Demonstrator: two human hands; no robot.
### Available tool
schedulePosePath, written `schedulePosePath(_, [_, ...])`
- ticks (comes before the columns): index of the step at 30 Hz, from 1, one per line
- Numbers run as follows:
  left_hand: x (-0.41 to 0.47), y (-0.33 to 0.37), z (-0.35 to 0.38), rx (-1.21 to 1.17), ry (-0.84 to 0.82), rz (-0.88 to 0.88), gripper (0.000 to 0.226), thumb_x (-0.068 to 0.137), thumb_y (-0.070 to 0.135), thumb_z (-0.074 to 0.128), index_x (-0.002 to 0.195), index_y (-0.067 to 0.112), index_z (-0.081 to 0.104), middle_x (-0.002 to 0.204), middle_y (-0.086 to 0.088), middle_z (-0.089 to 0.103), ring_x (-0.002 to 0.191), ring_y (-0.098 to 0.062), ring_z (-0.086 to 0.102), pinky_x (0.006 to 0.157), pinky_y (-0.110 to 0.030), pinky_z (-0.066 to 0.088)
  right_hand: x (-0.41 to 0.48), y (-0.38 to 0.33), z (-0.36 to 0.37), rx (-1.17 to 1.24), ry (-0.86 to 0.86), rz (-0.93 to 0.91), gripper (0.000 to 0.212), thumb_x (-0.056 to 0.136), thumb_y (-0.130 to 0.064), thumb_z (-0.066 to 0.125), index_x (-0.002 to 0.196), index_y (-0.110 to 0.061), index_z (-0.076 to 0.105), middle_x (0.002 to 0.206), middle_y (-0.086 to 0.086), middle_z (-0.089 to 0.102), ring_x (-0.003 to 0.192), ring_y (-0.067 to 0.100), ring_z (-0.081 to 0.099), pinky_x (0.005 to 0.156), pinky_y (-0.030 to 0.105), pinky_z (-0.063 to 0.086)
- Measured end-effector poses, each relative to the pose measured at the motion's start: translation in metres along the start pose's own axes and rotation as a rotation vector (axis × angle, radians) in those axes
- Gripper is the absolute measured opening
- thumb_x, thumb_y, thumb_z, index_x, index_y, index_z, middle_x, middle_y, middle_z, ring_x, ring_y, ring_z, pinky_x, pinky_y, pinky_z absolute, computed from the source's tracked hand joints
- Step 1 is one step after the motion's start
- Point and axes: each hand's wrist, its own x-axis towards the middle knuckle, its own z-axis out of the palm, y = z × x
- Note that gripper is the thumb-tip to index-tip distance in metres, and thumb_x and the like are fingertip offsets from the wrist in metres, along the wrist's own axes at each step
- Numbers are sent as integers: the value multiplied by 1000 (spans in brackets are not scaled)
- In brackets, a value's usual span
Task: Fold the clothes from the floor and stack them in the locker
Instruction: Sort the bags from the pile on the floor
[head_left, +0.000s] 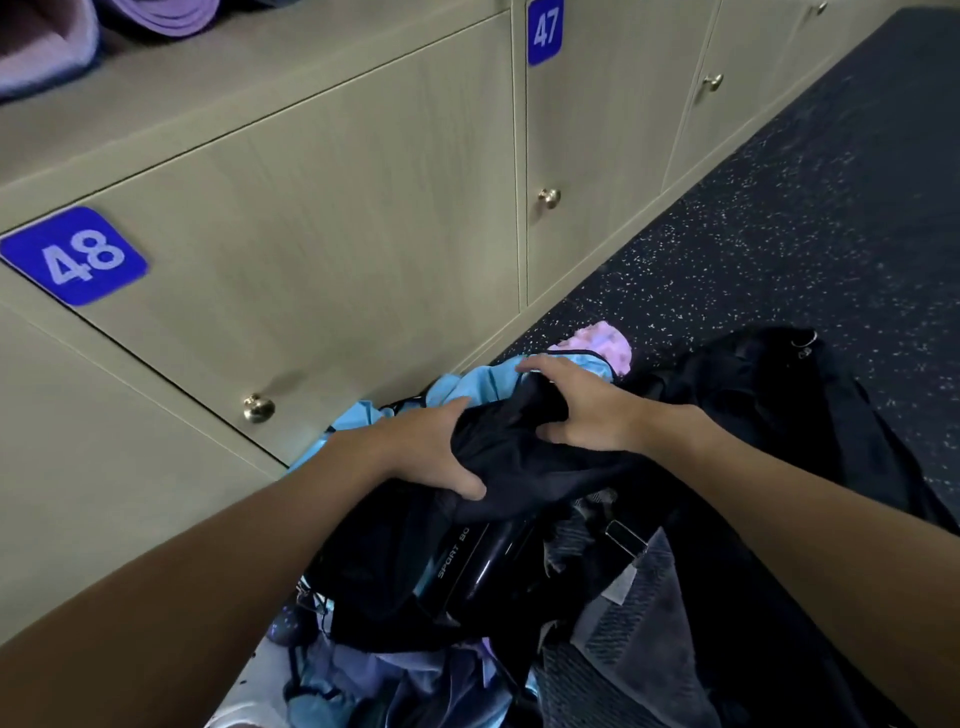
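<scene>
The left hand (426, 452) is clamping onto a black garment (519, 467), fingers curled over its bunched edge and thumb hooking underneath. The right hand (582, 410) is gripping the same cloth just beside it, fingers draped over the far side and thumb pinching in. So both hands are holding one piece, and it is sitting on top of the pile of clothes (415, 665) on the speckled floor (779, 208), right in front of locker 48 (311, 234).

This looks like the pick-out, with the folding itself not yet begun. The garment is crumpled, and I cannot tell what kind of piece it is or where its seams are running. Under it a light blue garment (467, 384) is poking out toward the lockers, a grey towel (639, 613) is lying nearer the person, and a black jacket (779, 405) is spreading off to the right.

To do this well, I would say the hands are sitting too close together for a clean shake-out. They want to be sliding apart along one edge until they are finding two corners, then lifting the piece clear so nothing dark underneath is coming up with it. Black on black is the trap here, as a strap or sleeve from the neighbouring items could easily snag.

The door of locker 48 is shut, its brass knob (258, 408) near the left wrist. That door, or another, is going to need opening before anything is getting stacked.
</scene>
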Motion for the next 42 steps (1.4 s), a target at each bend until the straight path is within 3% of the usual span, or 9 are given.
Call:
schedulePosePath(2, [5,-4,-1,-68,-8,11,114,66,50,84,156,24,18,150,2,46,132,-18,47,106,-30,41,1,-6,0,48,-77,-19,93,78,-6,69,153,-32,21,138,-3,40,112,9,44,92,14,32])
schedulePosePath(6, [15,-11,0,-85,3,-10,101,58,53,87,143,20,43,137,7,57,125,-18,57,103,-33,47,0,-9,3,-215,-293,31,110,75,-52,77,156,-39,4,162,-10,16,149,15,14,122,39,13])
schedulePosePath(10, [20,-12,9,-139,24,44,56,54,51,87,98,24,65,92,7,71,87,-12,68,86,-39,58,10,10,18,-469,-311,-3,119,61,-71,75,155,-34,11,162,-9,13,151,16,5,122,47,6])
schedulePosePath(16, [17,-14,12,-159,70,136,42,65,41,86,88,17,60,83,3,66,79,-15,65,74,-37,55,22,17,22,-454,-279,29,112,51,-79,70,145,-39,23,136,-10,42,137,24,33,118,48,18])
schedulePosePath(23, [3,-15,6,-121,189,204,29,71,32,84,77,32,56,75,12,59,75,-11,58,71,-31,48,7,0,16,-328,-252,39,62,58,-67,77,103,-30,55,102,-14,59,102,17,57,89,33,48])
schedulePosePath(28, [-36,0,-26,11,256,254,25,75,31,81,91,31,62,89,10,65,87,-15,62,78,-34,50,-15,-28,-7,-275,-214,-50,39,73,-48,81,92,-30,52,89,-12,58,87,11,57,65,17,39])
schedulePosePath(32, [-83,16,-71,92,337,285,23,77,27,81,95,25,67,84,8,67,78,-13,60,72,-32,48,-38,-73,-40,-393,-92,-125,53,73,-56,75,108,-32,43,84,-13,58,79,8,56,81,33,41])
schedulePosePath(38, [-163,42,-137,145,548,327,24,71,33,82,83,35,62,81,9,66,79,-16,60,72,-33,49,-92,-161,-105,-393,7,-318,98,86,-34,70,143,-65,-3,135,0,49,115,20,56,99,35,43])
schedulePosePath(42, [-211,60,-167,177,688,346,25,68,31,80,86,37,63,74,15,59,77,-12,55,68,-30,45,-118,-199,-133,-425,103,-413,88,88,-21,69,151,-51,15,138,-4,59,118,12,58,99,26,42])
